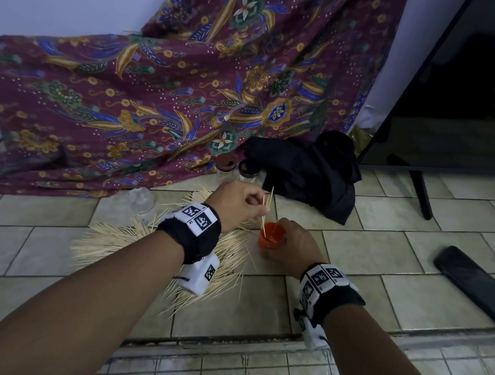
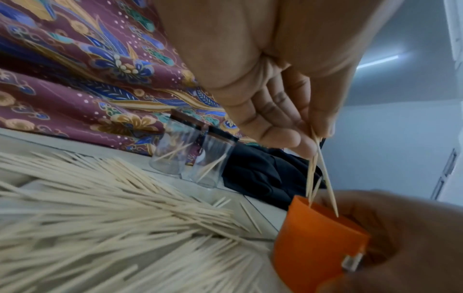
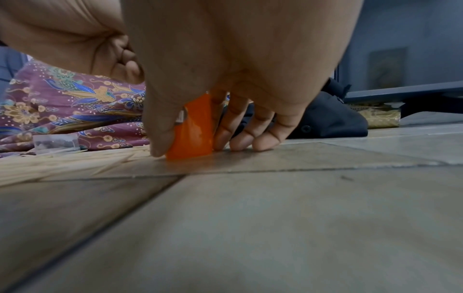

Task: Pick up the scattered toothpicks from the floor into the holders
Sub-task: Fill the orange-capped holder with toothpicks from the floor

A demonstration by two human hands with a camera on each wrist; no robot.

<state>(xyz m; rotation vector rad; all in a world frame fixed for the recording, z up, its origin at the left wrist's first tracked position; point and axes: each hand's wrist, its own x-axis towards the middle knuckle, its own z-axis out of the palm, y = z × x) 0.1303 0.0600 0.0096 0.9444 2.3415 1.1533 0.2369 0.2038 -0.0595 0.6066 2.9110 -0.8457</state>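
Left hand (image 1: 240, 200) pinches a few toothpicks (image 2: 323, 174), tips dipping into the orange holder (image 1: 272, 236). Right hand (image 1: 296, 247) wraps that holder, which stands on the tile floor (image 3: 275, 218). Loose toothpick pile (image 1: 133, 243) spreads under the left forearm; bare tile lies right of the right hand. Left wrist view alone shows two clear holders (image 2: 190, 156) beyond the fingers, each with a stray pick. Wristbands bear square coded markers; no readable writing.
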